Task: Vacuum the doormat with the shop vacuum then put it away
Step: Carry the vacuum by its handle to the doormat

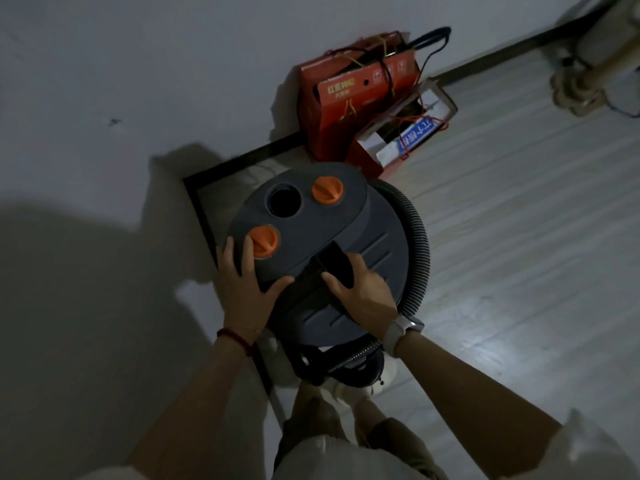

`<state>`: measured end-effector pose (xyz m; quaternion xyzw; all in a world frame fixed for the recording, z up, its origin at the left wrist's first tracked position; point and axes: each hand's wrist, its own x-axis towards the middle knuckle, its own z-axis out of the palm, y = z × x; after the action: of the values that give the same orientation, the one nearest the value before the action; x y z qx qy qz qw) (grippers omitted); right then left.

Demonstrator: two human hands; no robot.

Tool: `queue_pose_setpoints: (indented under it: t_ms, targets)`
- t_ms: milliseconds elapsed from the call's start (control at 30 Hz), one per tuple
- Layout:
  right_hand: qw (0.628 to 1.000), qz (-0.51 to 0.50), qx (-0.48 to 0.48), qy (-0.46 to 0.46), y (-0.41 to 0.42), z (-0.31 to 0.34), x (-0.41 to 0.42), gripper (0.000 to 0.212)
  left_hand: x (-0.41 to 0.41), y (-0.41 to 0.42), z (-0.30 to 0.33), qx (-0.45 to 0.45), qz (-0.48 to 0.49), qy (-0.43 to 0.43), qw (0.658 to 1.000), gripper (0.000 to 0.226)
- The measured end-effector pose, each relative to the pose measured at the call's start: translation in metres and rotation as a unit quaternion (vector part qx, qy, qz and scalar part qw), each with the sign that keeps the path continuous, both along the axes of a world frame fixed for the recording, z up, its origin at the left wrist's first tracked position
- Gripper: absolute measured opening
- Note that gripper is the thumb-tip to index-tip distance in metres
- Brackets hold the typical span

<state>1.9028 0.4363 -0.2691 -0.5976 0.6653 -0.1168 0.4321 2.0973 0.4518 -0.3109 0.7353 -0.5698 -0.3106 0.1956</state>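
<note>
The grey shop vacuum (pixel 374 237) stands on the floor in a wall corner, seen from above. Its lid carries two orange caps (pixel 328 189) and an open black port (pixel 284 201). A corrugated grey hose (pixel 419 244) curls round its right side and passes under its near edge. My left hand (pixel 242 282) lies on the lid's left edge with fingers spread, next to the nearer orange cap. My right hand (pixel 363 289) grips the black carry handle (pixel 337 263) in the lid's recess. No doormat is in view.
A white wall (pixel 104 133) with a black baseboard (pixel 204 216) runs along the left and back. Two red cartons (pixel 349 98) tied with string stand behind the vacuum. Pale pipes (pixel 585 81) sit at the top right. Light plank floor (pixel 519 237) stretches to the right.
</note>
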Motion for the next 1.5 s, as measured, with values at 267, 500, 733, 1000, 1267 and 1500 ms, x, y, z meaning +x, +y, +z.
queue_pose_setpoints:
  t_ms: [267,500,733,1000,1267,1500]
  targets:
    - [0.997,-0.082,0.016,-0.004,0.027,0.003,-0.056,0.051,-0.060,-0.005,0.006,0.017,-0.052,0.048,0.997,0.103]
    - [0.986,-0.166,0.018,0.028,0.069,0.011,-0.139,0.044,-0.147,0.014,0.005,0.020,-0.153,0.045,0.987,0.092]
    - [0.969,-0.236,0.036,0.059,0.097,0.011,-0.224,0.053,-0.242,0.021,0.003,-0.007,-0.228,0.030,0.973,0.088]
    - [0.933,-0.349,0.035,0.077,0.121,0.010,-0.318,0.053,-0.356,0.010,-0.006,-0.027,-0.319,0.049,0.946,0.084]
    - [0.862,-0.502,0.014,0.069,0.127,0.006,-0.391,0.046,-0.477,-0.039,-0.010,0.035,-0.477,0.054,0.876,0.090]
    - [0.778,-0.627,-0.009,0.047,0.079,-0.001,-0.448,0.043,-0.606,-0.122,0.008,0.066,-0.636,-0.031,0.768,0.098]
